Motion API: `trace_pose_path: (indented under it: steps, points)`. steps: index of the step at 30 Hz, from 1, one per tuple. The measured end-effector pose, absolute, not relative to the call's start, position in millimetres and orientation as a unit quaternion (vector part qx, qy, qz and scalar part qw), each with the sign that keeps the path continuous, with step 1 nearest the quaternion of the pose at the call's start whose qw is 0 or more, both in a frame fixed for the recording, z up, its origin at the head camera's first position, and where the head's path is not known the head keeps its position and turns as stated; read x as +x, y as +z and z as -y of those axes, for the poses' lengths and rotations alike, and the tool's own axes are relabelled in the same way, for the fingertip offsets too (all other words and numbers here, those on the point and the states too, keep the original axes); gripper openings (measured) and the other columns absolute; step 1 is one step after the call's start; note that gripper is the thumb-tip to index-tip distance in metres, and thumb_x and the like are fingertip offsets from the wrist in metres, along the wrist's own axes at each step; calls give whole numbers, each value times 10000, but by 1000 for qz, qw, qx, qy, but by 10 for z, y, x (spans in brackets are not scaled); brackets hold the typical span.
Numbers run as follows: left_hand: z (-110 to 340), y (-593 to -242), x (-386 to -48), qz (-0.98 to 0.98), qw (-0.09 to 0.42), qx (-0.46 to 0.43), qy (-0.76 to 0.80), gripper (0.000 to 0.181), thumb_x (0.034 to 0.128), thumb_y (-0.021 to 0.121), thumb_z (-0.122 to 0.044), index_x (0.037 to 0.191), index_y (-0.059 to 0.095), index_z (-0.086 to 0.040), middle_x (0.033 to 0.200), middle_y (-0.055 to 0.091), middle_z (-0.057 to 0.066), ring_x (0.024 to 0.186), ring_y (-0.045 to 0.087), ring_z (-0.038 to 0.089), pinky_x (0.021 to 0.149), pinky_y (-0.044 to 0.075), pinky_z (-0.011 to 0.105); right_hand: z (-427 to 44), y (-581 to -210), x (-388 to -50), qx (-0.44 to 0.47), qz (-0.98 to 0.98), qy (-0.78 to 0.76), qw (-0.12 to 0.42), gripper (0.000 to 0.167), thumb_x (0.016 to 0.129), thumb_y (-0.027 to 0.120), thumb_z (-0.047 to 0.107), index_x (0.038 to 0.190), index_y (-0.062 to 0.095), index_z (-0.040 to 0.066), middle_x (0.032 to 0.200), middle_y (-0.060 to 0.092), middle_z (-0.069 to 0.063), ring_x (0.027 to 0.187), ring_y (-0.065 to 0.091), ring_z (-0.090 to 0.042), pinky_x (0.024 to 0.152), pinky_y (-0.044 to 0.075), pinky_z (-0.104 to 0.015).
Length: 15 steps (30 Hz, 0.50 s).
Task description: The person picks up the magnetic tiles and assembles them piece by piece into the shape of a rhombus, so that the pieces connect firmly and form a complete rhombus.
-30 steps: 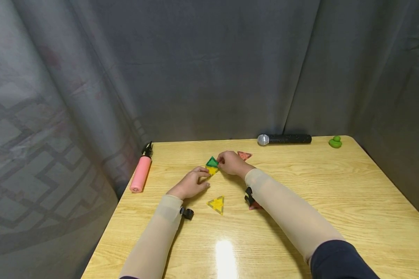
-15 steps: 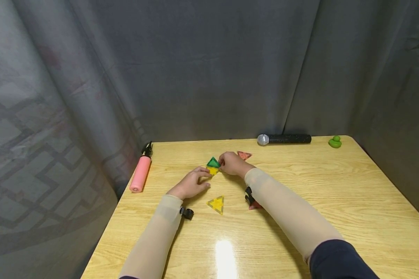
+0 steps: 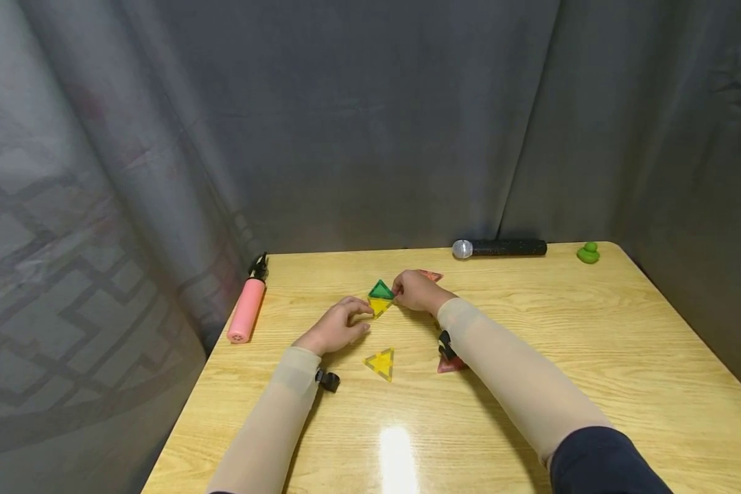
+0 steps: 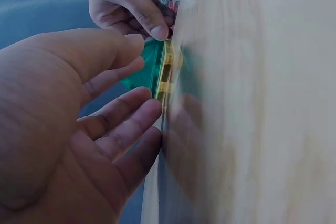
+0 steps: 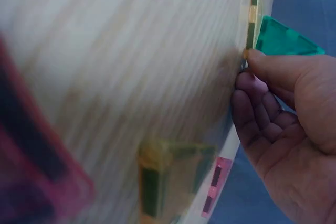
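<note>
A yellow triangular magnetic tile (image 3: pixel 379 307) lies on the table, its far edge against a green triangular tile (image 3: pixel 380 289). In the left wrist view the green tile (image 4: pixel 144 66) rises up from the tabletop beside the yellow one. My right hand (image 3: pixel 416 290) pinches the right corner where the two meet, thumb on the yellow edge and the other fingers curled. My left hand (image 3: pixel 336 328) is at the left side of the yellow tile, fingers loosely bent, fingertips close to its edge; whether they touch is unclear.
Nearer lies another yellow tile (image 3: pixel 381 363). Red tiles show beneath the right forearm (image 3: pixel 449 363) and behind the right hand (image 3: pixel 432 275). A further yellow tile (image 5: pixel 176 177) appears in the right wrist view. A pink hand pump (image 3: pixel 247 309), microphone (image 3: pixel 500 248) and green toy (image 3: pixel 589 253) stand along the edges.
The joined green and yellow tiles have slid slightly right, and my right hand has shifted right with them. The left hand has stayed almost in place.
</note>
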<state>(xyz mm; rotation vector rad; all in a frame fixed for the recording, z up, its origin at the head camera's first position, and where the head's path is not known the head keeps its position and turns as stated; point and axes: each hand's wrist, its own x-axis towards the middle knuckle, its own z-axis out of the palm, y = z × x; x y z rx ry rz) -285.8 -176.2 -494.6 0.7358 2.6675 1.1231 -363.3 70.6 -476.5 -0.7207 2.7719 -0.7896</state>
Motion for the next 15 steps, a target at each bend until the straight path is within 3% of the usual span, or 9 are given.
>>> trace_pose_path:
  steps: [5,15]
  points:
    - [1781,-4959,-2850,-893,73,244,372,318,1045,677,-162,1356,670,-101,1353,576,39,1279,560,251,1096,476,451,-718,-4752,-3625,-259,-927,-257,84,43,951,775,106,937,749,75,859,663,-13,727,534,-156,733,470,-311]
    - [1794,-4946,-2779,-888,76,248,381,352,1044,676,-161,1389,652,-98,1362,578,-11,1312,551,214,1130,450,417,-728,-4717,-3642,-257,-924,-260,116,81,947,781,106,972,711,73,852,618,-19,755,529,-157,760,444,-319]
